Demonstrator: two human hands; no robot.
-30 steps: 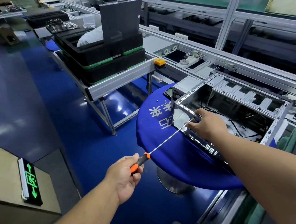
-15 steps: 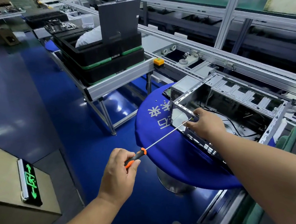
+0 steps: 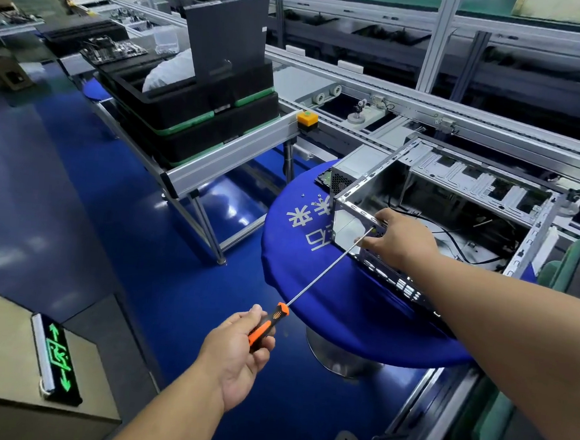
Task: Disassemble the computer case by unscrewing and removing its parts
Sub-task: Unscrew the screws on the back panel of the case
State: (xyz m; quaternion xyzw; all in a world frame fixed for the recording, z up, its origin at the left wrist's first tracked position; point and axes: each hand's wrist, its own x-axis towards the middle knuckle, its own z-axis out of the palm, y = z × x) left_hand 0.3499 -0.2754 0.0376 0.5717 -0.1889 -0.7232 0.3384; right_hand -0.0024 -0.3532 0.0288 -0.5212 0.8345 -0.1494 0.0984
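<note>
1. So, the floor [image 3: 78, 187] is glossy blue, with a conveyor line [image 3: 444, 110] of aluminium rails running from 10 to 3 o'clock of the view.
2. At 11 o'clock a side rack [image 3: 224, 153] carries stacked black trays [image 3: 199, 117] with green edges and an upright dark panel [image 3: 226, 33].
3. The computer case [image 3: 454, 210], a bare metal frame open on top with loose black cables inside, sits on a round table [image 3: 344, 309] under a blue cloth, at about 2 o'clock.
4. The cloth has white characters printed on it, partly hidden by the case, so can't really read them.
5. Lower left, an exit sign [image 3: 57, 358] glows green with arrows and a running figure.
6. The left hand [image 3: 238, 353] grips the orange-black handle of a long screwdriver [image 3: 322, 273]; its tip reaches the case's near corner.
7. The right hand [image 3: 400, 238] holds that corner rail, fingers curled over the edge beside the tip.
</note>
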